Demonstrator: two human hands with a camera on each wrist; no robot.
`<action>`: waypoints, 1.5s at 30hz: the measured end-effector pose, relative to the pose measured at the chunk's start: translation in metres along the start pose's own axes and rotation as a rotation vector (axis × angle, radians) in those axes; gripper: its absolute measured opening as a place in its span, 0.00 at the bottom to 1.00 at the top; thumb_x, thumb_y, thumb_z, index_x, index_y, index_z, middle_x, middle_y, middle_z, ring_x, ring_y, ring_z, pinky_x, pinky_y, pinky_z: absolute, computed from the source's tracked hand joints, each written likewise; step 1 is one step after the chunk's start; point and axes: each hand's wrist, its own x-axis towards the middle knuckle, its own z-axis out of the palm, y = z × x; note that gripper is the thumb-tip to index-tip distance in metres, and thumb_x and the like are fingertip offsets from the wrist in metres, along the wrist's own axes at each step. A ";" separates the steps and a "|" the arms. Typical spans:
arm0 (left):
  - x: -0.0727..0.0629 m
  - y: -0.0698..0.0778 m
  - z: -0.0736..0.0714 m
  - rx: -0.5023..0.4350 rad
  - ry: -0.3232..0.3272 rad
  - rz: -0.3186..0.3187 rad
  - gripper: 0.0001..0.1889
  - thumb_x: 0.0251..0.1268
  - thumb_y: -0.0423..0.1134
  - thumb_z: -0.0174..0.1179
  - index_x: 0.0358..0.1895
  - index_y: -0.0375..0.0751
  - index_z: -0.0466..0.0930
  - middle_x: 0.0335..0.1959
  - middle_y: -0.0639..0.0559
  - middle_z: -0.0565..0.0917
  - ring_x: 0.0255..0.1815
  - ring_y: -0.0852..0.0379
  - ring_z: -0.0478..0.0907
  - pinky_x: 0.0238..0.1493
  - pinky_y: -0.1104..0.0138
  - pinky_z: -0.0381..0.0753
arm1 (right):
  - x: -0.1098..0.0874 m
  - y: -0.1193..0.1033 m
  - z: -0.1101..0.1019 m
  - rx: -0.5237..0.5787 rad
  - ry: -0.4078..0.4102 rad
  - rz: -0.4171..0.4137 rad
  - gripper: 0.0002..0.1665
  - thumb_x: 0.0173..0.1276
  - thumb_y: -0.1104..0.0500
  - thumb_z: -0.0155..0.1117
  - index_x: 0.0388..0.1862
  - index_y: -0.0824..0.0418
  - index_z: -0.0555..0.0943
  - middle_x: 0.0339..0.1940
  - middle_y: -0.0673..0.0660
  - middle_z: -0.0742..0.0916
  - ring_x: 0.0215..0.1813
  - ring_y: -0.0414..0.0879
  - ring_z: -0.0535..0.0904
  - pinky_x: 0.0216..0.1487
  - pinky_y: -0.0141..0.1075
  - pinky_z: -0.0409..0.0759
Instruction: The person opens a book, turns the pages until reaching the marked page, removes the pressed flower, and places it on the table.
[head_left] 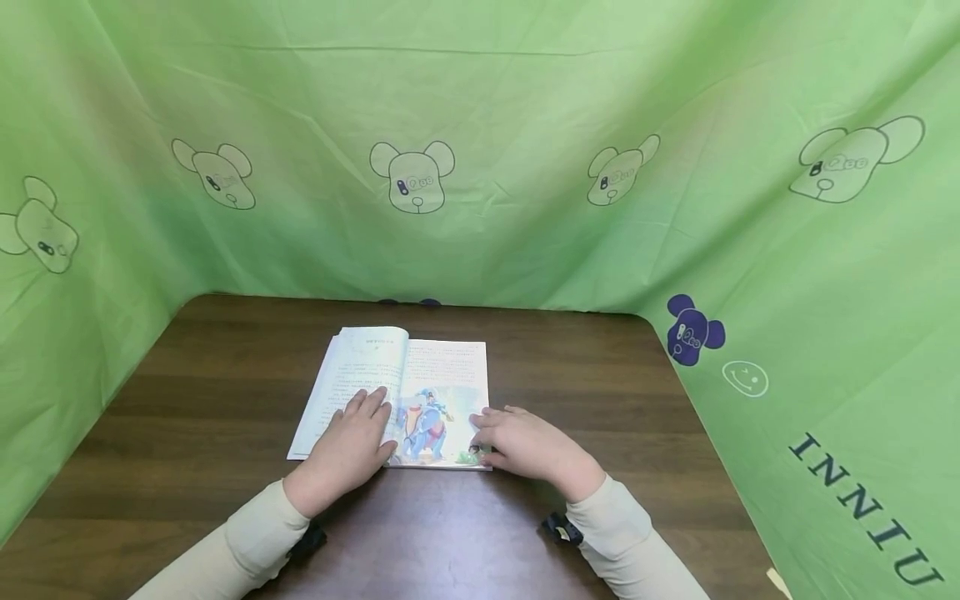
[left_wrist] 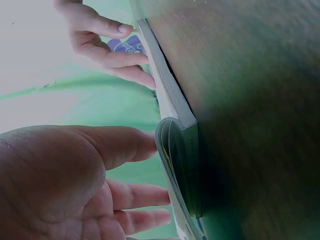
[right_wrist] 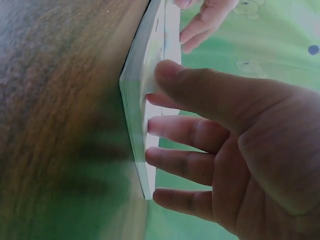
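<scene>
An open book lies on the table, with a coloured picture of a blue elephant and rider on its right page. My left hand rests on the left page, fingers extended and thumb near the spine. That page side bulges in a curve by the spine in the left wrist view. My right hand is at the right page's outer edge, fingertips touching the paper. In the right wrist view its thumb lies by the lower corner, above the stacked page edges, its fingers spread and nearly straight.
The brown wooden table extends around the book. A green curtain with mouse-head prints hangs along the back and both sides. Black straps show at the cuffs of the light sleeves.
</scene>
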 end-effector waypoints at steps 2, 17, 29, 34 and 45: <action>0.001 0.000 0.000 -0.005 -0.005 0.006 0.31 0.69 0.47 0.66 0.67 0.28 0.74 0.75 0.34 0.69 0.75 0.31 0.65 0.62 0.33 0.72 | 0.000 0.000 -0.001 -0.010 0.001 -0.011 0.11 0.72 0.53 0.67 0.50 0.52 0.89 0.67 0.57 0.84 0.70 0.53 0.78 0.68 0.58 0.74; 0.005 0.005 0.005 -0.037 -0.012 0.005 0.43 0.59 0.63 0.70 0.69 0.36 0.72 0.75 0.33 0.68 0.74 0.28 0.64 0.59 0.29 0.71 | 0.005 0.005 0.001 -0.041 0.288 0.072 0.08 0.81 0.53 0.55 0.37 0.51 0.72 0.14 0.41 0.65 0.18 0.40 0.63 0.26 0.36 0.71; 0.005 0.006 0.008 -0.032 0.017 -0.004 0.37 0.65 0.56 0.69 0.70 0.35 0.73 0.75 0.33 0.68 0.74 0.29 0.65 0.58 0.29 0.72 | 0.009 0.002 -0.007 -0.082 0.484 0.106 0.05 0.76 0.53 0.63 0.46 0.52 0.81 0.41 0.47 0.89 0.46 0.44 0.87 0.51 0.43 0.82; 0.004 0.004 0.008 -0.065 0.068 0.006 0.42 0.66 0.56 0.68 0.76 0.36 0.65 0.72 0.33 0.72 0.72 0.29 0.68 0.57 0.32 0.75 | 0.009 0.004 -0.009 -0.077 0.524 0.150 0.14 0.72 0.54 0.67 0.53 0.57 0.82 0.61 0.56 0.87 0.64 0.52 0.82 0.64 0.51 0.78; 0.007 -0.002 0.009 -0.115 0.258 0.066 0.63 0.57 0.43 0.77 0.84 0.39 0.35 0.82 0.28 0.46 0.73 0.27 0.65 0.50 0.45 0.84 | 0.006 0.003 -0.001 -0.056 0.323 0.082 0.17 0.70 0.50 0.70 0.53 0.56 0.86 0.66 0.58 0.84 0.67 0.55 0.80 0.67 0.55 0.75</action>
